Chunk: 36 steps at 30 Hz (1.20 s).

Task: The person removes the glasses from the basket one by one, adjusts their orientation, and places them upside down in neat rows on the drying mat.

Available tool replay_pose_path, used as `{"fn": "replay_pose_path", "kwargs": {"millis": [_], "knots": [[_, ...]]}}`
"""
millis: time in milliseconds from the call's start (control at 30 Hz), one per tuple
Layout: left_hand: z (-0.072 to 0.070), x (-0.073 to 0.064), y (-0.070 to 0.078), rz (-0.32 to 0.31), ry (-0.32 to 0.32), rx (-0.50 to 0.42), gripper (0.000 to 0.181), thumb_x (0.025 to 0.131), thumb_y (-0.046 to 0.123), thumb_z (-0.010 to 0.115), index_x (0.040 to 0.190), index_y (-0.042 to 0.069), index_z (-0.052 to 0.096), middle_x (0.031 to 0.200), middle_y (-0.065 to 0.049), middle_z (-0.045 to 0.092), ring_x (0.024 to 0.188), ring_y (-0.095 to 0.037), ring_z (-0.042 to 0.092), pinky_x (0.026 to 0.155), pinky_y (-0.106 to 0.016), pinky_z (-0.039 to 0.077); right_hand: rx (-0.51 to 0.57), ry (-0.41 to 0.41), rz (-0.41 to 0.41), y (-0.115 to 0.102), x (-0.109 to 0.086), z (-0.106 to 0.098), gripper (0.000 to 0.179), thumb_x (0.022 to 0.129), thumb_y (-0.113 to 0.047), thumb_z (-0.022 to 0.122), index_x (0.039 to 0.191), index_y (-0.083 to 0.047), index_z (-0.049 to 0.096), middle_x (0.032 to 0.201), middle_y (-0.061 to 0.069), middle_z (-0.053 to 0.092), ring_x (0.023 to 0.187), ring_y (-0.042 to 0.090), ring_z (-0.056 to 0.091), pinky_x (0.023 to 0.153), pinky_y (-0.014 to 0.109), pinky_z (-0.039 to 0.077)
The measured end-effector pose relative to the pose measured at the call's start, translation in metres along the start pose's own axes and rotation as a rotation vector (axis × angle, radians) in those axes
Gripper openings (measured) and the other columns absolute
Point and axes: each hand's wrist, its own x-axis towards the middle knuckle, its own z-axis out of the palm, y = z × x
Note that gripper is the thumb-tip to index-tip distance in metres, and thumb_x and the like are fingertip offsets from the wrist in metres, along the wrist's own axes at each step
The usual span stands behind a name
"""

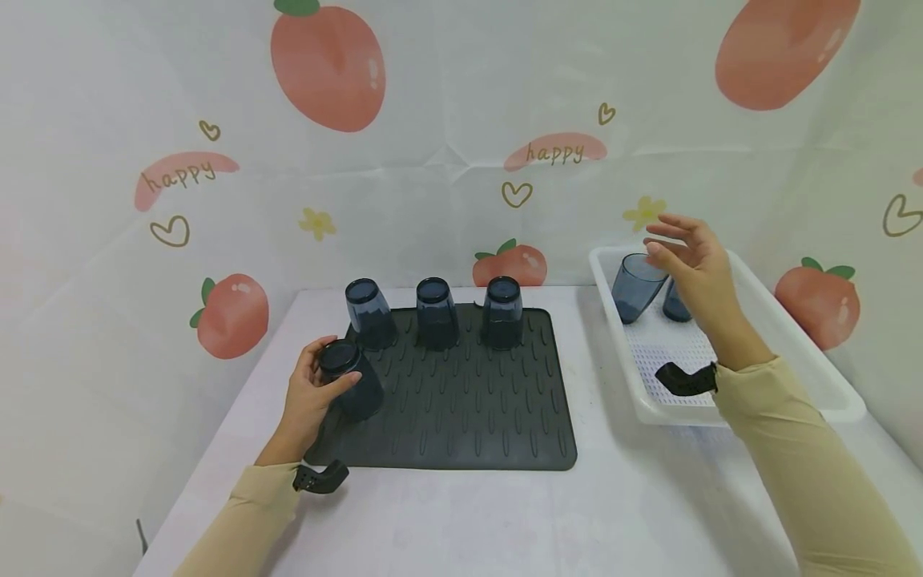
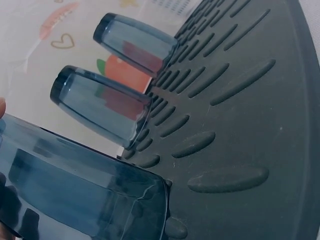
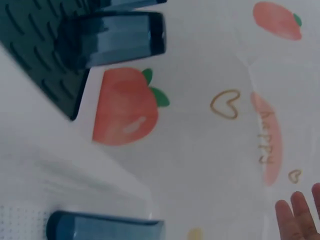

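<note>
My left hand (image 1: 306, 401) grips a blue tinted drinking glass (image 1: 358, 391), thumb on one side and fingers round the other. That glass stands upside down at the left edge of the dark ribbed drying mat (image 1: 469, 425); up close it fills the lower left of the left wrist view. Behind it, three more glasses are upturned in a row along the mat's back: left (image 1: 371, 314), middle (image 1: 436, 314) and right (image 1: 502, 312). Over the white basket (image 1: 634, 393), my right hand (image 1: 695, 268) is raised with relaxed fingers around nothing. Below it a glass (image 1: 638, 290) leans mouth up in the basket.
A second glass (image 1: 675, 306) in the basket is partly hidden by the right hand. The basket has a perforated floor and raised walls, right of the mat on the white table (image 1: 461, 521). A printed cloth (image 1: 433, 96) hangs behind the table.
</note>
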Motion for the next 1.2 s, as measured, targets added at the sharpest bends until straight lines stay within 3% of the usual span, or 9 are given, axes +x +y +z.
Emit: {"fn": "replay_pose_path", "kwargs": {"millis": [100, 233, 433, 633, 767, 967, 1200], "knots": [[0.000, 0.001, -0.001, 0.003, 0.006, -0.005, 0.067, 0.084, 0.000, 0.073, 0.140, 0.016, 0.040, 0.127, 0.005, 0.052, 0.116, -0.002, 0.053, 0.095, -0.010, 0.045, -0.043, 0.046, -0.006, 0.009, 0.004, -0.009, 0.035, 0.093, 0.004, 0.058, 0.124, -0.012, 0.057, 0.114, -0.002, 0.062, 0.102, 0.005, 0.062, 0.081, 0.010, 0.052], [-0.001, 0.002, -0.005, 0.012, 0.010, 0.001, 0.067, 0.084, 0.001, 0.074, 0.140, 0.015, 0.040, 0.127, 0.006, 0.052, 0.116, -0.002, 0.053, 0.095, -0.009, 0.044, -0.194, 0.094, 0.003, 0.019, 0.009, -0.021, 0.038, 0.094, -0.003, 0.059, 0.130, -0.014, 0.054, 0.117, -0.007, 0.059, 0.105, 0.003, 0.058, 0.082, 0.008, 0.047], [-0.001, 0.001, -0.003, 0.016, 0.003, 0.017, 0.067, 0.084, 0.001, 0.073, 0.141, 0.014, 0.039, 0.127, 0.005, 0.052, 0.117, -0.003, 0.053, 0.095, -0.009, 0.044, -0.343, 0.229, 0.048, 0.029, 0.019, -0.035, 0.038, 0.095, -0.011, 0.060, 0.133, -0.016, 0.052, 0.117, -0.012, 0.056, 0.108, 0.004, 0.055, 0.083, 0.009, 0.045], [-0.001, 0.002, -0.007, 0.011, 0.010, 0.020, 0.067, 0.084, 0.002, 0.073, 0.141, 0.015, 0.039, 0.127, 0.006, 0.052, 0.116, -0.002, 0.053, 0.095, -0.009, 0.044, -0.447, 0.319, 0.104, 0.043, 0.032, -0.052, 0.042, 0.095, -0.016, 0.059, 0.136, -0.017, 0.049, 0.124, -0.011, 0.054, 0.117, 0.010, 0.052, 0.100, 0.018, 0.044], [-0.001, 0.002, -0.006, 0.005, 0.011, 0.016, 0.067, 0.084, 0.001, 0.073, 0.140, 0.016, 0.040, 0.127, 0.005, 0.051, 0.117, -0.002, 0.052, 0.096, -0.009, 0.044, -0.532, 0.344, 0.139, 0.049, 0.038, -0.064, 0.046, 0.096, -0.019, 0.059, 0.140, -0.015, 0.046, 0.130, -0.007, 0.053, 0.125, 0.016, 0.050, 0.108, 0.026, 0.040], [0.000, 0.002, -0.003, 0.007, 0.001, 0.004, 0.067, 0.084, 0.002, 0.073, 0.141, 0.016, 0.039, 0.129, 0.004, 0.050, 0.118, -0.003, 0.051, 0.096, -0.009, 0.044, -0.602, 0.356, 0.207, 0.061, 0.043, -0.082, 0.050, 0.096, -0.024, 0.058, 0.143, -0.017, 0.043, 0.143, 0.005, 0.049, 0.132, 0.019, 0.046, 0.112, 0.027, 0.035], [-0.001, 0.002, -0.005, 0.011, 0.003, 0.004, 0.068, 0.084, 0.002, 0.074, 0.141, 0.015, 0.039, 0.129, 0.004, 0.050, 0.118, -0.003, 0.052, 0.096, -0.010, 0.044, -0.659, 0.381, 0.250, 0.066, 0.040, -0.089, 0.053, 0.096, -0.027, 0.057, 0.144, -0.013, 0.041, 0.146, 0.011, 0.046, 0.133, 0.021, 0.043, 0.114, 0.034, 0.033]]}}
